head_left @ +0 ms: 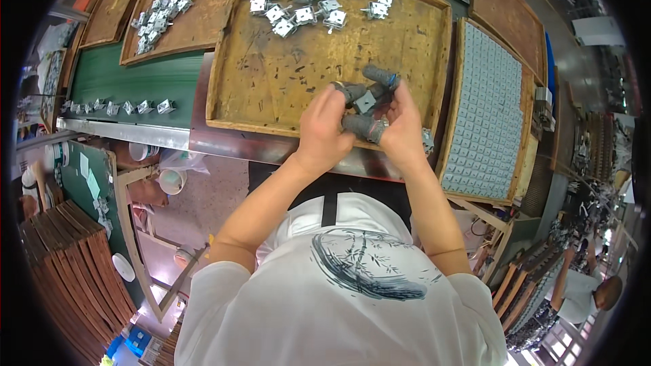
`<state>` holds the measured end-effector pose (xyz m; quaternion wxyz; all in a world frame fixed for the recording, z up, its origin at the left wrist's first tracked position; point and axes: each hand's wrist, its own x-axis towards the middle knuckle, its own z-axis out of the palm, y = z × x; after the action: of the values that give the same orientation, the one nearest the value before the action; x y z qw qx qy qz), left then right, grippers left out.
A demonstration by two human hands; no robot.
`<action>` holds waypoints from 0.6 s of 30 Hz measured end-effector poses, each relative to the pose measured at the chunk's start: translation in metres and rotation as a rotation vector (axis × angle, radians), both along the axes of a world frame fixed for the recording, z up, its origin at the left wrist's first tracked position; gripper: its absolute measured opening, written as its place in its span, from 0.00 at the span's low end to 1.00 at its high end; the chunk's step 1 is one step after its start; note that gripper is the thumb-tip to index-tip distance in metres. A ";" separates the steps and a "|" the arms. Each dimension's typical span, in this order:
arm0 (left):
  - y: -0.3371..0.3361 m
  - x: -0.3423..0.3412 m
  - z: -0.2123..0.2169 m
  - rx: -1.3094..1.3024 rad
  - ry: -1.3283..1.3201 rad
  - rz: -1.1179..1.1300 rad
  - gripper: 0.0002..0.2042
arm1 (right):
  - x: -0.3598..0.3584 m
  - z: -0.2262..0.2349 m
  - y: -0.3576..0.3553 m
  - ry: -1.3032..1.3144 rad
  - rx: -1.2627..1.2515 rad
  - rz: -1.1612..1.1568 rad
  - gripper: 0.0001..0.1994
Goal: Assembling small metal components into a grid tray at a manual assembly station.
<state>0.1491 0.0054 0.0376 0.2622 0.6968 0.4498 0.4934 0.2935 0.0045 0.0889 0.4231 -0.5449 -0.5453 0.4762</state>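
Both hands meet over the near edge of the wooden tray (271, 74), pinching one small metal part (365, 102) between them. Part is a pale grey square block, shiny, with a darker recess or slot on its face; details too small to tell. It sits just above the tray's near rim, right of the tray's middle.

Left hand (324, 129): fingers curled in, grey fingertip cover (351, 90) pressing the part's left side, so clamped on the part. Right hand (401, 122): also closed on the part, grey knitted fingertip sleeves on thumb and fingers (380, 76), one with a blue edge.

At the tray's far edge, a loose cluster of similar metal parts (308, 1), same square silver look. Tray surface is scuffed, stained, bare in the middle.

Left of the tray, a second wooden tray (203, 24) with another heap of parts (163, 17). Right of the tray, a framed board (485, 129) filled with rows of small pale pieces. Left of the tray and nearer, a row of parts (115, 107) on a green belt (122, 81).
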 end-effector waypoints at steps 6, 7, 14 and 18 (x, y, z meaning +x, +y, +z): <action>-0.025 -0.033 0.016 -0.187 -0.175 -0.018 0.19 | -0.018 0.001 -0.011 0.318 -0.279 0.107 0.21; -0.029 -0.034 0.017 -0.190 -0.171 0.008 0.19 | -0.019 0.000 -0.013 0.322 -0.287 0.132 0.21; -0.035 -0.095 0.032 -0.103 0.133 0.079 0.21 | 0.009 -0.017 -0.022 0.335 -0.163 0.029 0.16; -0.002 -0.215 0.008 -0.517 0.590 0.742 0.20 | 0.012 -0.005 -0.029 0.359 -0.214 -0.020 0.15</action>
<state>-0.0657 0.0032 0.0456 0.0958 0.5126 0.8272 0.2092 0.3056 -0.0247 0.0842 0.4578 -0.4983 -0.4021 0.6167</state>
